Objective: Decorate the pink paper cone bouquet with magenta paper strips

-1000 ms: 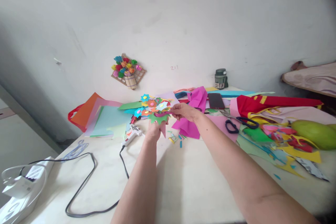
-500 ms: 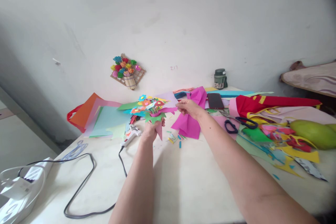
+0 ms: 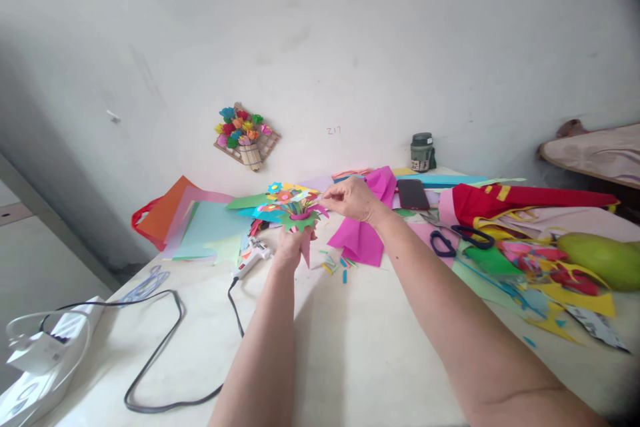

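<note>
My left hand (image 3: 291, 247) is wrapped around the pink cone-shaped base of a paper flower bouquet (image 3: 300, 219), holding it upright above the table. Orange, blue and yellow paper blooms rise over a green, pointed collar, with a magenta strip around the stems. My right hand (image 3: 353, 199) is closed in a pinch at the right side of the blooms, partly covering them. What lies between its fingertips is too small to make out. The loose end of the magenta strip is just below those fingertips. A glue gun (image 3: 253, 260) lies left of the bouquet.
Scissors (image 3: 473, 236), a phone (image 3: 413, 194), magenta paper (image 3: 363, 240) and paper scraps lie to the right. Coloured sheets (image 3: 203, 233) are at the left. A black cord (image 3: 150, 360) runs to a power strip (image 3: 60, 347). A green jar (image 3: 421, 152) stands by the wall.
My right hand has moved left, from beside the magenta strip's end to close against the blooms. The strip sticks out less. My left hand keeps its hold on the bouquet.
</note>
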### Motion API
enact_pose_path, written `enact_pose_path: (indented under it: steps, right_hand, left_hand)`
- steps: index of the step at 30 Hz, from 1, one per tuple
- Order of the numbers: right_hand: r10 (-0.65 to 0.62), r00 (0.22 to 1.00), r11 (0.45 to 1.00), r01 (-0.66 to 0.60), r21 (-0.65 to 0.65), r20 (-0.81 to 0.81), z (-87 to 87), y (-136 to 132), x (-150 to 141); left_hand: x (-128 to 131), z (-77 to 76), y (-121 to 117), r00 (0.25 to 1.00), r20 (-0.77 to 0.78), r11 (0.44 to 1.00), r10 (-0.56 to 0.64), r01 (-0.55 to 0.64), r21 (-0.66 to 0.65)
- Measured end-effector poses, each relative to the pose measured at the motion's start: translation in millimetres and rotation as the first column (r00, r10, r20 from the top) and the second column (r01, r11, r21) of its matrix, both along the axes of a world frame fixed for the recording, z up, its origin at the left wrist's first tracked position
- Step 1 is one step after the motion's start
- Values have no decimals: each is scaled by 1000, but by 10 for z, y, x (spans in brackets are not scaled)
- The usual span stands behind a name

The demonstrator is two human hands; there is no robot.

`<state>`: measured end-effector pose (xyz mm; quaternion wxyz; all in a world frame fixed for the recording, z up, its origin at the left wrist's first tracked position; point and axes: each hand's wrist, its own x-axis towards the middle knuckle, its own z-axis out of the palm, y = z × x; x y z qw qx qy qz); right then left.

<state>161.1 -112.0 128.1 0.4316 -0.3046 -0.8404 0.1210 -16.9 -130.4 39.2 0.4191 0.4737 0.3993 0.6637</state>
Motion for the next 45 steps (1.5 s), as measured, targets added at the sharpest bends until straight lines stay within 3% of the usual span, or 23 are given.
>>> enact_pose_path:
  steps: [5, 11, 22, 32, 45]
  right_hand:
    - [-119, 977, 990, 103, 93, 179, 21, -103, -77]
    - [-138, 955, 987, 110, 119, 264, -59, -16, -122]
    - [-163, 938, 983, 129, 128, 307, -122, -5, -151]
    - [-220, 918, 968, 163, 191, 330, -195, 3, -223]
    - [-196, 902, 968, 117, 221, 384, -204, 18, -224]
  left_hand:
    - [12, -17, 6, 999, -7, 999, 33, -33, -6]
    - [55, -17, 4, 1000, 4, 1000, 30, -30, 5]
    - [84, 36, -28, 993, 117, 1000, 20, -19, -15]
    - [92, -27, 35, 995, 93, 999, 38, -40, 18]
    - [156, 32, 3, 993, 35, 994, 109, -109, 6]
